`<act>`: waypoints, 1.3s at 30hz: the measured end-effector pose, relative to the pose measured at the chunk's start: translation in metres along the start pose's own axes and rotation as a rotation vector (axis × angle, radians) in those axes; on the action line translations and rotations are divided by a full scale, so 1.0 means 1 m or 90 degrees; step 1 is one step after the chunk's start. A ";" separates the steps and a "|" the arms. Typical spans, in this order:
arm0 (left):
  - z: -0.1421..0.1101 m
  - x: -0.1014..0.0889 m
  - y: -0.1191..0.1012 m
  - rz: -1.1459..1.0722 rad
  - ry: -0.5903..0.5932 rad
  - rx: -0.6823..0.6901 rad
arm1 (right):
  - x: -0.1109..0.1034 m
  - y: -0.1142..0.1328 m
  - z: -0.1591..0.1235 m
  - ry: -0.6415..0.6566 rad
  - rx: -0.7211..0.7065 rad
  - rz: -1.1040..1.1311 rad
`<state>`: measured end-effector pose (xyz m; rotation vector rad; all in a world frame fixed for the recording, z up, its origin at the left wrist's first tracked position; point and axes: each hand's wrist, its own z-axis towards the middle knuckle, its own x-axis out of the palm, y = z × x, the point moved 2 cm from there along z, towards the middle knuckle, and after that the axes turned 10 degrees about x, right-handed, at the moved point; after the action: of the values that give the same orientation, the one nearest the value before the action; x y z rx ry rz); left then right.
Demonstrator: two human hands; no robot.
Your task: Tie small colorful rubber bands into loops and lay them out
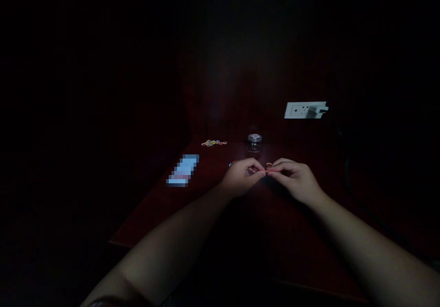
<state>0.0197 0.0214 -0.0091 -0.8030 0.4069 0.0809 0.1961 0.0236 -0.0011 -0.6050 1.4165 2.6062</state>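
Note:
My left hand and my right hand meet over the table, thumbs and fingers pinched together. Between their fingertips is a bit of a small orange hair tie, mostly hidden by the fingers. Just behind the right fingertips shows another orange hair tie. A blue bit of something peeks out beside the left hand, too covered to name. Farther back stands a small clear jar with a patterned lid. To its left lies a loose pile of several coloured hair ties.
A phone with a lit, blurred screen lies at the left on the dark red table. On the back panel is a white socket plate with a plug in it. A dark cable hangs at the right. The surroundings are very dark.

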 end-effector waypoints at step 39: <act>-0.003 0.004 0.005 -0.026 0.139 -0.138 | 0.019 -0.018 -0.003 0.159 0.222 -0.045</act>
<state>0.0217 0.0222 -0.0160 -1.0387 0.5943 -0.0010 0.1844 0.0297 -0.0242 -0.9300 1.8274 2.2115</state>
